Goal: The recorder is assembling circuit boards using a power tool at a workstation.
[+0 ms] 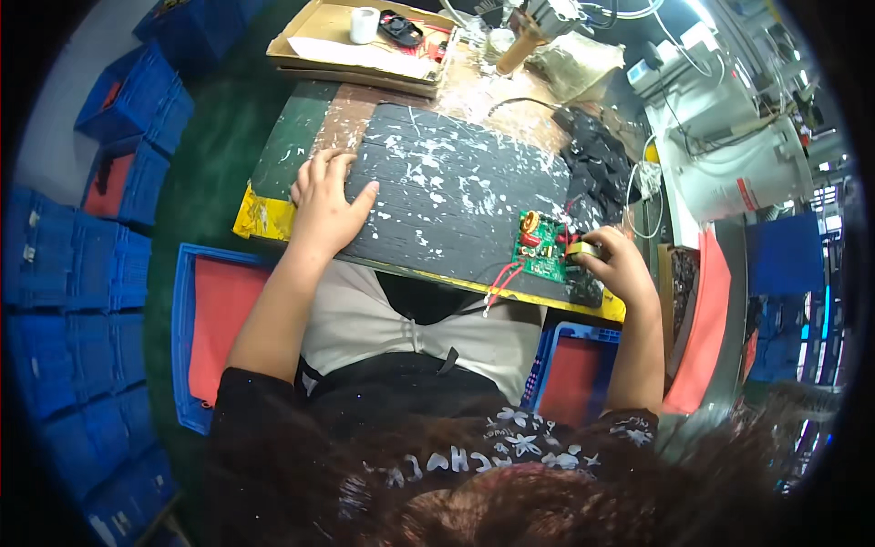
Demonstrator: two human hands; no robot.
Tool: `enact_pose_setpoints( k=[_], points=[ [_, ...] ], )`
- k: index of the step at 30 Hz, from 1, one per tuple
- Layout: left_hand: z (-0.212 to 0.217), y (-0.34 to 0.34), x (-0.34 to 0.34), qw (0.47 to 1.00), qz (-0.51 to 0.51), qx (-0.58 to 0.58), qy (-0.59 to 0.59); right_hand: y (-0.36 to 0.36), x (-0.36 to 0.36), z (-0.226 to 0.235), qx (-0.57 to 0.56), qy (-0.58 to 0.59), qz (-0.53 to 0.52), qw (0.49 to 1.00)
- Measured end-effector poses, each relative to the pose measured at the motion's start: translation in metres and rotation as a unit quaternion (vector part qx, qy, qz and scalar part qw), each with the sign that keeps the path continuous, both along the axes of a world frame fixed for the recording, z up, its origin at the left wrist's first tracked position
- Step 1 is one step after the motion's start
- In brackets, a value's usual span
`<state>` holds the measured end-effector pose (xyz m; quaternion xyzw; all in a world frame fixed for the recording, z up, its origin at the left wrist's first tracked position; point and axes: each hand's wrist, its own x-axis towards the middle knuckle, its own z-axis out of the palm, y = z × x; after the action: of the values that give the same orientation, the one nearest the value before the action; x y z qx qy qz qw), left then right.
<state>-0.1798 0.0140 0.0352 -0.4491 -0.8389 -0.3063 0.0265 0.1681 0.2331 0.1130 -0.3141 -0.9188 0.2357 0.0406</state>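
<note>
A green circuit board (pixel 547 264) lies near the front right of the worktable. It carries a copper-wound coil, red parts and several small components, and red wires (pixel 501 283) trail from its left side over the table's front edge. My right hand (pixel 618 263) is closed at the board's right side, thumb and fingers gripping a yellow block-shaped part (pixel 580 248) there. Its other fingers are partly hidden. Over on the left, my left hand (pixel 330 202) rests palm down on the table, fingers spread, holding nothing.
A paint-spattered dark mat (pixel 456 191) covers the worktable. Behind it stand a cardboard tray (pixel 319 46) with a white cup and a tool on a wooden handle (pixel 518 55). Black cloth or plastic (pixel 597 169) lies at right. Blue crates (pixel 185 337) flank my legs.
</note>
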Motion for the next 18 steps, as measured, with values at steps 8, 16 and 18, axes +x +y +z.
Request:
enact_pose_setpoints(
  k=[8, 16, 18],
  points=[
    [-0.002, -0.001, -0.006, 1.0, -0.009, 0.004, -0.026, -0.026, -0.073, -0.004, -0.034, 0.059, 0.056, 0.996],
    [-0.001, -0.004, -0.006, 1.0, -0.019, 0.016, -0.007, -0.049, -0.119, -0.011, 0.102, 0.08, 0.041, 0.991],
    [-0.002, -0.005, -0.006, 0.998, -0.023, 0.004, -0.062, -0.031, -0.128, -0.008, 0.135, 0.147, 0.02, 0.98]
  ],
)
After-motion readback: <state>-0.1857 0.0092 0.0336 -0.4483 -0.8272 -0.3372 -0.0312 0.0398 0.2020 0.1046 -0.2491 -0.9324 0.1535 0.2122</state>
